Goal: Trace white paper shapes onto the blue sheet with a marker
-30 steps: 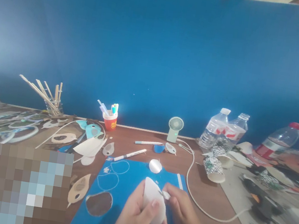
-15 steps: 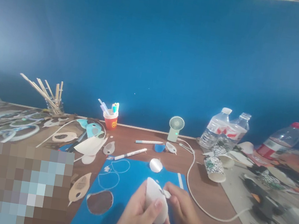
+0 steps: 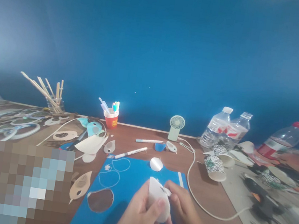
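Observation:
My left hand [image 3: 138, 215] is closed around a white, leaf-shaped piece [image 3: 157, 200] that looks like paper or card, its thumb pressed on the face. At the upper right edge of that piece, my right hand [image 3: 182, 205] pinches a small white bit [image 3: 167, 191]; whether it is part of the piece or separate, I cannot tell. A dark slit shows beside it. Both hands are above a blue sheet [image 3: 122, 198] with drop-shaped white outlines and a hole through which brown shows. A white rounded piece [image 3: 156, 164] lies at the sheet's far edge.
A white pen [image 3: 131, 153], a red cup [image 3: 111, 119] of pens and a small fan [image 3: 175, 127] stand or lie beyond the sheet. Bird-shaped cutouts [image 3: 80, 186] are to the left. A white cable [image 3: 195, 199] curves on the right, near bottles [image 3: 216, 127] and paper cups [image 3: 214, 168].
Both hands and the white piece have shifted very slightly to the right in view. The grip of each hand looks the same.

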A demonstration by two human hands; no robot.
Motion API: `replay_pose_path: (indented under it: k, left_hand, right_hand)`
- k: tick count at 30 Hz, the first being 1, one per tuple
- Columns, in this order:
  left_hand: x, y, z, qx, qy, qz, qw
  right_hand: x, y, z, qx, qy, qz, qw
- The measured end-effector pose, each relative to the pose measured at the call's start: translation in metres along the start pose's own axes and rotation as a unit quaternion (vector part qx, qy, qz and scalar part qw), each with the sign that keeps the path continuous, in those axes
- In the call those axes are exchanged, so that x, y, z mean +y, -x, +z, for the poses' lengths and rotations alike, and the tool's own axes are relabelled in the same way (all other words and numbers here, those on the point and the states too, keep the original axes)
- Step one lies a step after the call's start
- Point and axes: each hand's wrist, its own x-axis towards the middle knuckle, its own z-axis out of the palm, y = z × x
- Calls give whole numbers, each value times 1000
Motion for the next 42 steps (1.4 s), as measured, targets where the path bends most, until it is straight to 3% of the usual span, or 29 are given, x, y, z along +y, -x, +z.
replay_pose_path:
  k: [10, 29, 32, 37, 42]
  left_hand:
    - [-4, 1, -6, -6, 24, 27, 999]
    - [-3, 0, -4, 6, 6, -22, 1000]
    - [-2, 0, -4, 32, 2, 0, 999]
    - [0, -3, -7, 132, 14, 21, 991]
    - [-1, -6, -8, 141, -25, 32, 989]
  right_hand:
    - [-2, 0, -1, 1, 19, 6, 1000]
    - [-2, -1, -1, 28, 50, -9, 998]
    - [0, -1, -1, 36, 34, -8, 999]
    - [4, -2, -3, 71, 17, -2, 997]
    - [5, -4, -5, 116, 4, 15, 993]
